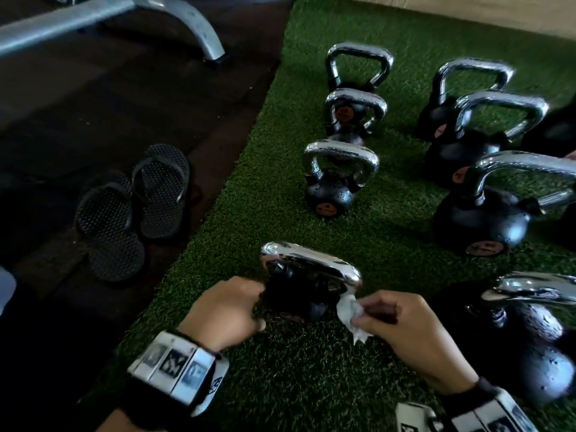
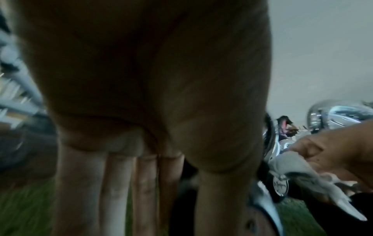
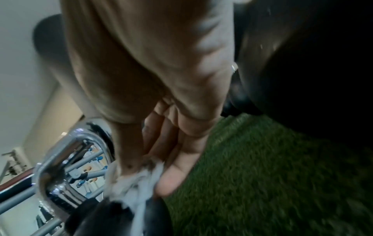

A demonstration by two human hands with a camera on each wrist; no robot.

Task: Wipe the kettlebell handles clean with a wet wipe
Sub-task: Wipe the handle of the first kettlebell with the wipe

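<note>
The nearest kettlebell (image 1: pixel 299 299) stands on green turf, black with a chrome handle (image 1: pixel 311 261). My left hand (image 1: pixel 237 304) grips its black body from the left, thumb (image 2: pixel 220 191) on one side and fingers (image 2: pixel 113 191) on the other. My right hand (image 1: pixel 402 325) pinches a crumpled white wet wipe (image 1: pixel 350 313) and presses it against the right end of the handle, where the handle meets the body. In the right wrist view the wipe (image 3: pixel 137 180) sits between thumb and fingers beside the chrome handle (image 3: pixel 60 153). In the left wrist view the wipe (image 2: pixel 298 167) hangs from the right hand (image 2: pixel 333 148).
Several more chrome-handled kettlebells stand on the turf (image 1: pixel 280 182) in two rows ahead, one large one (image 1: pixel 530 325) close by my right wrist. A pair of black sandals (image 1: pixel 134 210) lies on the dark rubber floor at left. A grey metal frame (image 1: pixel 93 17) crosses the far left.
</note>
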